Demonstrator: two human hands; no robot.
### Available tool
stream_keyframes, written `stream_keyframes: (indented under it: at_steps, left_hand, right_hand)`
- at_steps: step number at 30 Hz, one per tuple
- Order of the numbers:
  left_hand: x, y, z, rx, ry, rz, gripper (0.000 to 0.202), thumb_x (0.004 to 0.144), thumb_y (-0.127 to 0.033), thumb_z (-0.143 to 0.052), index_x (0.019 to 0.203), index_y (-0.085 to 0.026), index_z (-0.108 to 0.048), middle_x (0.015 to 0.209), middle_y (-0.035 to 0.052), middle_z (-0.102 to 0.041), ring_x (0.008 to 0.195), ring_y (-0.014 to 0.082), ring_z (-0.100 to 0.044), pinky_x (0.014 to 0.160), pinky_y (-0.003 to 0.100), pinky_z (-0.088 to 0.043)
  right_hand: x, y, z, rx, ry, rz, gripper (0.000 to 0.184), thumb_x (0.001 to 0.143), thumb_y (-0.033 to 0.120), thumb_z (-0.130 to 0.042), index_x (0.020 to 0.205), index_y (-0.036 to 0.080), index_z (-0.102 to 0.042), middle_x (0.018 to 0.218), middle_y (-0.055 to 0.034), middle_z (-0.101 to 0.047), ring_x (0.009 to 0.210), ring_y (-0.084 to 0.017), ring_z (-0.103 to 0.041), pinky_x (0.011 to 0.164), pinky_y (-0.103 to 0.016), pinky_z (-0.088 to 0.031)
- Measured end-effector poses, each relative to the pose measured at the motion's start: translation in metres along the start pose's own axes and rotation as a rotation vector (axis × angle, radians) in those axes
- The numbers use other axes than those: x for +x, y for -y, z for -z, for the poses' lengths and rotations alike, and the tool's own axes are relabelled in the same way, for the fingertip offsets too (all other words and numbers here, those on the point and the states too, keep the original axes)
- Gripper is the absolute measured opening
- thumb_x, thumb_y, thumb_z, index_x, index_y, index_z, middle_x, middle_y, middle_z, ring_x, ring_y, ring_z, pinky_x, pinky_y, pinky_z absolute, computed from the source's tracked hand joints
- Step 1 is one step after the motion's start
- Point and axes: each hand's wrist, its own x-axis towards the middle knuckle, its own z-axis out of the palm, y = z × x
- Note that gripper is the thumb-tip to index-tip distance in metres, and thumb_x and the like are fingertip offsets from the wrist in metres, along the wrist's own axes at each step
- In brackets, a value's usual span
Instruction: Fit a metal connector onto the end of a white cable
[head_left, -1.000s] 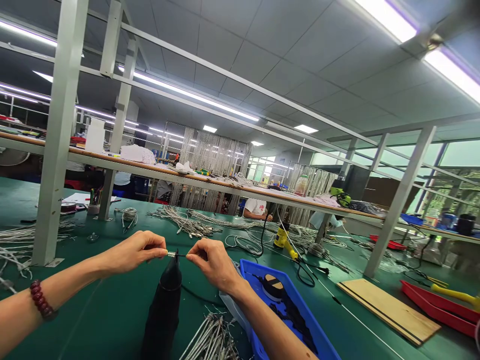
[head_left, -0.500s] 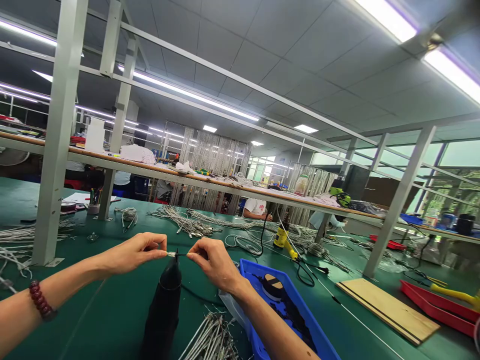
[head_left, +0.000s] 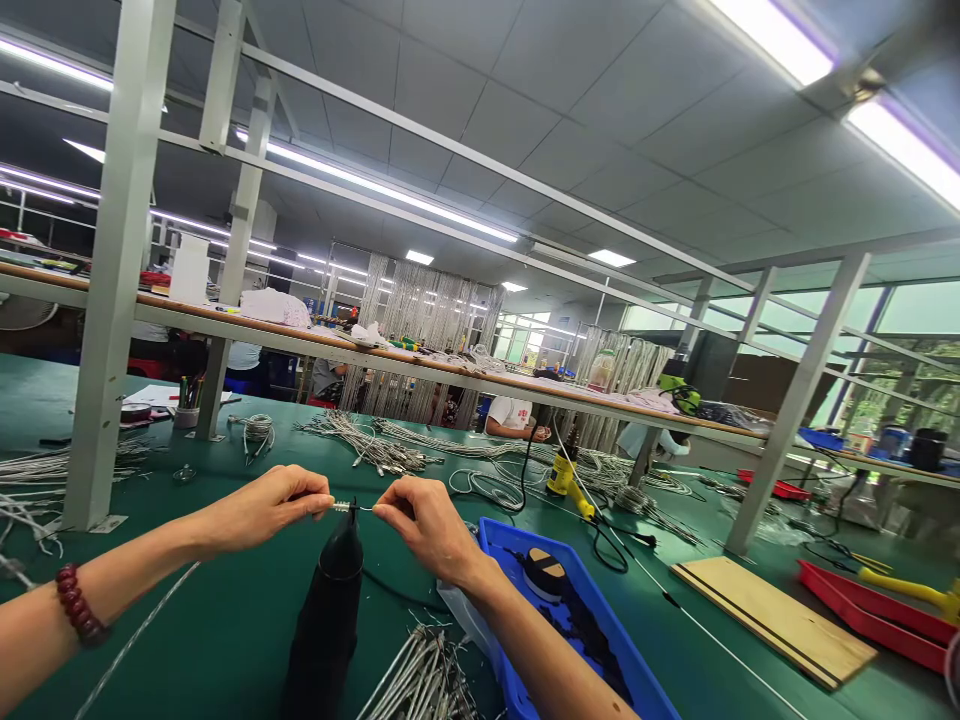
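Observation:
My left hand [head_left: 274,503] and my right hand [head_left: 424,518] meet in front of me above the green workbench [head_left: 195,640]. Between the fingertips sits a small metal cable connector [head_left: 343,507]. My left hand pinches its end, where a silver braided cable [head_left: 142,630] seems to run down past my forearm. My right hand pinches a thin wire [head_left: 363,508] at the connector's other side. Just below stands a black upright heat gun [head_left: 328,610], its tip close to the connector. A beaded bracelet [head_left: 79,605] circles my left wrist.
A blue tray [head_left: 517,560] holding black pieces and a round roll lies under my right forearm. A bundle of silver cables [head_left: 424,680] lies near it. Farther off are a yellow tool [head_left: 566,475], a wooden board [head_left: 772,620], a red tray [head_left: 870,615], steel posts and a co-worker [head_left: 510,415].
A silver cable now shows below my left forearm. My hands have shifted only slightly, with the connector still held between them.

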Motion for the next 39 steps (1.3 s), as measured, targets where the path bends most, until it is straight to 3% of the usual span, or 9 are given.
stream_keyframes:
  at_steps: [6,24,39]
  left_hand:
    - [-0.005,-0.003,0.0,-0.031,0.023,0.052,0.047,0.088,-0.071,-0.048,0.091,-0.024,-0.051,0.068,-0.0069,-0.034,0.064,0.0143,-0.025,0.057,0.028,-0.021]
    - [0.002,0.006,-0.004,-0.004,0.008,-0.029,0.054,0.092,-0.068,-0.041,0.068,-0.02,-0.045,0.064,-0.0054,-0.039,0.06,0.0131,-0.032,0.056,0.027,-0.026]
    - [0.0,0.002,-0.003,-0.05,0.003,0.004,0.044,0.089,-0.063,-0.053,0.074,-0.022,-0.043,0.064,-0.0075,-0.038,0.063,0.0131,-0.031,0.056,0.025,-0.026]
  right_hand:
    - [0.001,0.003,0.0,-0.022,0.01,0.008,0.013,0.087,0.014,-0.068,0.075,0.017,-0.074,0.07,-0.0009,-0.071,0.063,-0.013,-0.057,0.059,-0.024,-0.039]
    - [0.0,0.003,0.0,-0.027,0.029,0.012,0.017,0.089,0.015,-0.066,0.073,0.015,-0.072,0.065,0.0009,-0.065,0.059,-0.012,-0.051,0.057,-0.023,-0.036]
    - [0.001,-0.002,-0.002,-0.011,0.005,0.024,0.014,0.086,0.011,-0.068,0.073,0.015,-0.07,0.067,0.0,-0.066,0.061,-0.012,-0.053,0.059,-0.023,-0.037]
